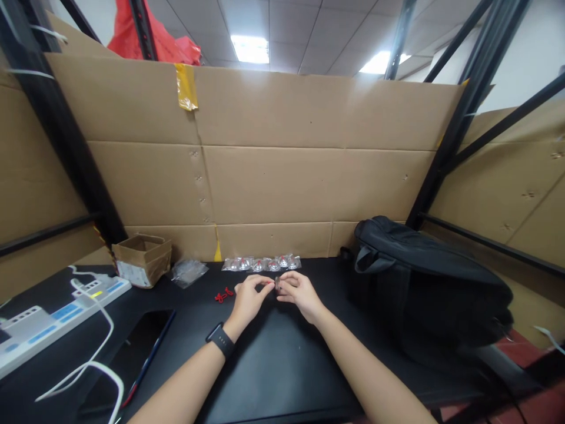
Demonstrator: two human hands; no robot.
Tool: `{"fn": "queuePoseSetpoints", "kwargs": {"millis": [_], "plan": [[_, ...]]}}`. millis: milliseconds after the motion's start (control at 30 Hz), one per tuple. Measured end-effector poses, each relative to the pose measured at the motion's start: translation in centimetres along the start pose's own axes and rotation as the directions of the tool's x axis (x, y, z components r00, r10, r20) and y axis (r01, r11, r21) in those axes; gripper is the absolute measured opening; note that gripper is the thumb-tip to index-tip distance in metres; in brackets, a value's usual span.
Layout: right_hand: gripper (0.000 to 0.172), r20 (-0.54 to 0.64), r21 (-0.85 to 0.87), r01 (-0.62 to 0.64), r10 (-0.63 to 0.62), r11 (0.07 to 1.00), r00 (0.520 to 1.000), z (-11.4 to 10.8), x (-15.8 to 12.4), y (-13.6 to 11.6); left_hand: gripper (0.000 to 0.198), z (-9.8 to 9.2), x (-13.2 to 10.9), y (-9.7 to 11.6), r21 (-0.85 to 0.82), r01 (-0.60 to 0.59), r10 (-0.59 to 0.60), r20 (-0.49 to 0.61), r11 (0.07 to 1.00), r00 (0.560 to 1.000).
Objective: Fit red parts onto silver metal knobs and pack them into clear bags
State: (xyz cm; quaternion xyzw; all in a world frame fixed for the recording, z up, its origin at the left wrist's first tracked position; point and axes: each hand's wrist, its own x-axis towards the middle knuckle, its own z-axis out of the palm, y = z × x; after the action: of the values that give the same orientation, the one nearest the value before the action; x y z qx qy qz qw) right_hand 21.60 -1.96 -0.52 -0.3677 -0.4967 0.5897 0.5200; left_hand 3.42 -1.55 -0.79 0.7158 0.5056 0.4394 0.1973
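My left hand and my right hand meet over the black table, fingertips pinched together on a small dark object I cannot make out. A black watch sits on my left wrist. Just beyond the hands lies a row of small clear bags with red-and-white parts. A small red piece lies on the table left of my left hand.
An open cardboard box and a crumpled clear bag stand at the back left. A white power strip with cable lies far left. A black backpack fills the right side. Cardboard walls surround the table.
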Motion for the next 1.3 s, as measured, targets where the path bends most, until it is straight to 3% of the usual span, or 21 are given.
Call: {"fn": "queuePoseSetpoints", "kwargs": {"millis": [200,400,533,633,733,833,967,1100,1300], "plan": [[0.066,0.062,-0.04,0.045,-0.042,0.998,0.997,-0.9,0.3,0.2,0.02,0.0,-0.3,0.7,0.042,-0.018,0.017,0.018,0.999,1.0],[0.057,0.071,-0.182,0.022,-0.01,0.983,0.997,-1.4,0.5,0.7,0.021,-0.3,-0.6,1.9,0.174,-0.091,0.074,0.102,0.98,0.992],[0.044,0.098,-0.385,0.128,-0.097,0.914,0.99,-2.2,0.9,0.9,0.027,-1.5,0.1,1.9,0.243,-0.167,0.14,0.125,0.956,0.982],[0.035,0.153,-0.673,0.28,-0.241,0.685,0.958,-3.0,1.0,0.6,0.025,-3.8,1.2,0.1,0.396,-0.09,0.084,0.033,0.914,0.996],[0.037,0.234,-0.847,0.344,-0.299,0.405,0.925,-3.4,0.8,0.0,0.025,-6.9,2.1,-3.3,0.57,0.098,-0.054,-0.094,0.816,0.994],[0.038,0.274,-0.895,0.348,-0.272,0.278,0.922,-3.3,0.5,-0.3,0.034,-9.6,2.4,-7.0,0.677,0.333,-0.217,-0.253,0.656,0.943],[0.039,0.379,-0.874,0.421,-0.205,0.24,0.903,-2.6,0.0,-0.7,0.046,-11.2,2.2,-9.9,0.684,0.474,-0.329,-0.343,0.555,0.88],[0.036,0.473,-0.838,0.485,-0.111,0.25,0.874,-2.2,-0.6,-1.5,0.047,-11.4,2.0,-11.0,0.67,0.479,-0.362,-0.319,0.568,0.876],[0.055,0.466,-0.833,0.441,-0.008,0.333,0.885,-2.8,-0.7,-2.2,0.034,-11.4,2.3,-12.0,0.626,0.506,-0.326,-0.387,0.594,0.862]]}}
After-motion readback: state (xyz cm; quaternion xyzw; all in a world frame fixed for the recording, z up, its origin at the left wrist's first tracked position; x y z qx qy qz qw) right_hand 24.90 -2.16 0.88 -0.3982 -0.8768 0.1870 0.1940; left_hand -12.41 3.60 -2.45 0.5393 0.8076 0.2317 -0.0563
